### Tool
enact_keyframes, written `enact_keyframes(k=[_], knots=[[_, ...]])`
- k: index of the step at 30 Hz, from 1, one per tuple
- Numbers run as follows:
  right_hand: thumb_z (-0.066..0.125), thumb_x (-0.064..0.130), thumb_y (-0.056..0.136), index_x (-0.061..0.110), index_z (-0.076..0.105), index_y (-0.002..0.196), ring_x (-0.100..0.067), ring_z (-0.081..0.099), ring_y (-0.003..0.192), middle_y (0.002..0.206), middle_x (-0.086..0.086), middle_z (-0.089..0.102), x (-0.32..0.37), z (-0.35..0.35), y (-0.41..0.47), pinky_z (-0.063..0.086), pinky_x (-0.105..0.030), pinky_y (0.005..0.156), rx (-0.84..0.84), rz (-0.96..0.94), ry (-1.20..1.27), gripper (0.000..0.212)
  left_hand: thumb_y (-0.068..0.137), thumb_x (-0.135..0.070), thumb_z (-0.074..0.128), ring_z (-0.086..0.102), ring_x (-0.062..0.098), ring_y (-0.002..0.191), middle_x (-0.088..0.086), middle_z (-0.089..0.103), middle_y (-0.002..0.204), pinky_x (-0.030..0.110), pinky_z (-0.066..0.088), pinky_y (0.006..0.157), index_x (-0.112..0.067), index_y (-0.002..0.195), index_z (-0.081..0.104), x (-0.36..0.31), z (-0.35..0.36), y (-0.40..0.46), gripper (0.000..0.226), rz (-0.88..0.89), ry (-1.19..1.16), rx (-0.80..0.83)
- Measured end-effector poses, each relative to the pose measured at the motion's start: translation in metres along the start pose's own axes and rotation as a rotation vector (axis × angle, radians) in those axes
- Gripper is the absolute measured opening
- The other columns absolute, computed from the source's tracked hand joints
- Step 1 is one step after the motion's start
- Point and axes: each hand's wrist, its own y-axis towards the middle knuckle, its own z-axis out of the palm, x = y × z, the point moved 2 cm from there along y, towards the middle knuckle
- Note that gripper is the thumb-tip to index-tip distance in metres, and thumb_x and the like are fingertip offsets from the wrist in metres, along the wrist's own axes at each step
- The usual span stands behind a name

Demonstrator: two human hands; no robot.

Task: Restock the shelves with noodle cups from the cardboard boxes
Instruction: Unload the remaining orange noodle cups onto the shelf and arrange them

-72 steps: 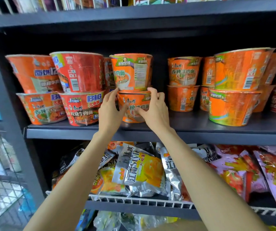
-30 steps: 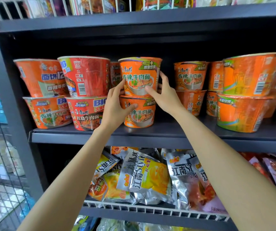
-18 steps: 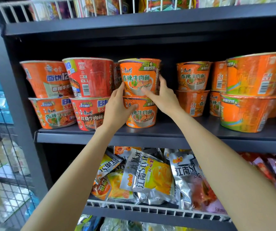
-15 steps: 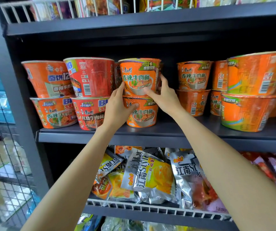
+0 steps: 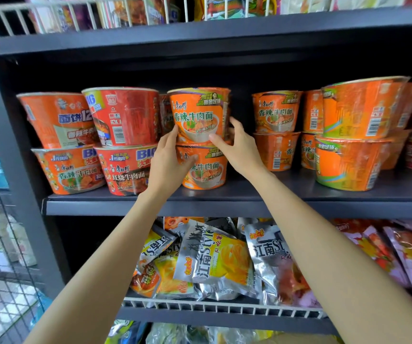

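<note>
While both hands steady the middle stack, the upper spicy-beef noodle cup (image 5: 196, 115) sits on a lower cup of the same kind (image 5: 203, 167), which stands on the dark shelf (image 5: 249, 194). The left hand (image 5: 167, 160) has its fingertips against the upper cup's left wall and its thumb across the lower cup; the right hand (image 5: 239, 147) curls round the upper cup's right side, thumb on the front. So each hand's grip is partly curled and pressed on the stack, not spread wide.

This looks like the placing step: squaring the upper cup on the lower one, label forward. Next would be letting go gently so the stack does not tilt, then fetching another cup; no cardboard box is in view. Red BIG cups (image 5: 125, 115) stand just left, and orange stacks (image 5: 277, 112) to the right across a gap.
</note>
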Motion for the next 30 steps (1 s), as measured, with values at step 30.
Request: enact_keyframes(k=[30], knots=[[0.051,0.010,0.093,0.006,0.017,0.149,-0.038,0.032,0.135,0.153,-0.020,0.022,-0.114,-0.092,0.026,0.033,-0.044,0.109,-0.006,0.014,-0.912,0.066,0.094,-0.004,0.043,0.038,0.033,0.126,0.014,0.043,0.135,0.040,0.047,0.085,-0.008,0.136,0.039,-0.083,0.166,0.072,0.043,0.208,0.518,0.044]])
